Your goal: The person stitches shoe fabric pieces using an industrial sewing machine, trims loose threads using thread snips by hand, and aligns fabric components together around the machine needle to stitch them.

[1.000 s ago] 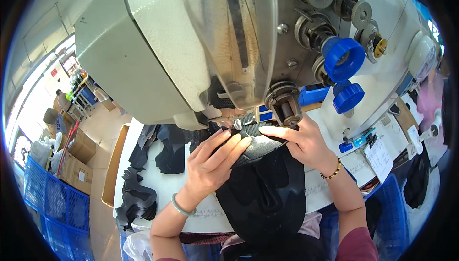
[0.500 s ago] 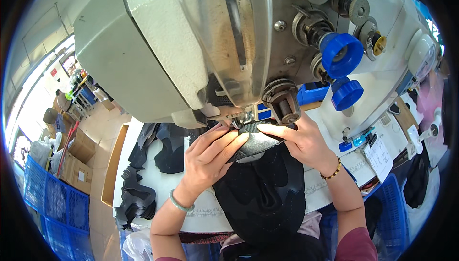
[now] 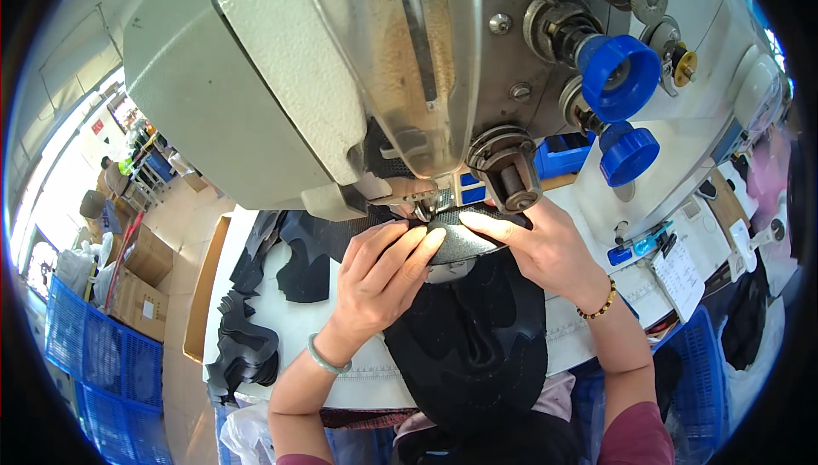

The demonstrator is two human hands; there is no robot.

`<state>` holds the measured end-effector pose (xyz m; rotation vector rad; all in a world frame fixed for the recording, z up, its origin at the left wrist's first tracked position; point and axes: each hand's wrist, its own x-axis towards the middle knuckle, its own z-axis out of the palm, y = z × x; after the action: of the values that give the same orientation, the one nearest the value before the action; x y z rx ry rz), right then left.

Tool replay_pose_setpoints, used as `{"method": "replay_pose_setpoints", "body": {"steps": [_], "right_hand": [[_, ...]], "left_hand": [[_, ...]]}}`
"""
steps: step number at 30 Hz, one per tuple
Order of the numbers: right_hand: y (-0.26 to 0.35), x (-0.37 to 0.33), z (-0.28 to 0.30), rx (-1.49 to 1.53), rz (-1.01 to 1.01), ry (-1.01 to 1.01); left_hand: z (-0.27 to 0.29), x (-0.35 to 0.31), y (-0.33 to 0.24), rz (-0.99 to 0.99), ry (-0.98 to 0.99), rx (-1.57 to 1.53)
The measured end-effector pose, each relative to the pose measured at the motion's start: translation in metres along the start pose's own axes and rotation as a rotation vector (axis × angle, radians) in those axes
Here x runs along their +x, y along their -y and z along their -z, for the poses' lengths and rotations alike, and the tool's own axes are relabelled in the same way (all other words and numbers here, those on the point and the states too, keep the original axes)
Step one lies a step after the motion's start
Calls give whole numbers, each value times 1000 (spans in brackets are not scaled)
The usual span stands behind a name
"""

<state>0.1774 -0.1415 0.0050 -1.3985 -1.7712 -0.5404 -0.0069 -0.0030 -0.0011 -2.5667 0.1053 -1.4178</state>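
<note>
A large grey-white sewing machine head (image 3: 281,82) fills the upper half of the head view. Under its needle and presser foot (image 3: 423,207) lies a black fabric shoe piece (image 3: 464,239) with a mesh strip. My left hand (image 3: 379,273) presses its fingertips flat on the piece just left of the needle. My right hand (image 3: 537,248) holds the piece down from the right, index finger stretched toward the needle. More of the black material (image 3: 477,346) hangs down toward my lap. A green bangle sits on my left wrist, a bead bracelet on my right.
Stacks of cut black pieces (image 3: 247,346) lie on the white table (image 3: 281,320) at left. Two blue knobs (image 3: 620,77) stick out of the machine at right. Blue crates (image 3: 102,363) and cardboard boxes (image 3: 136,295) stand on the floor at left. Paper slips (image 3: 682,273) lie at right.
The view has drawn closer to the machine. Both hands stay on the black piece by the needle, shifted slightly to the right with it.
</note>
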Motion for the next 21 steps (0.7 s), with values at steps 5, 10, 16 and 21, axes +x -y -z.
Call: {"method": "replay_pose_setpoints", "body": {"steps": [5,10,16,21], "right_hand": [[9,-3,2,-41,-5,25],[15,-6,2,-110,-4,84],[29,-8,2,-178,-5,93],[43,-9,5,-119,-60,95]], "left_hand": [[-3,-4,-9,39,-5,42],[-7,-1,-27,31,-6,96],[-13,7,-38,126,36,233],[-19,-4,-23,49,-37,245]]}}
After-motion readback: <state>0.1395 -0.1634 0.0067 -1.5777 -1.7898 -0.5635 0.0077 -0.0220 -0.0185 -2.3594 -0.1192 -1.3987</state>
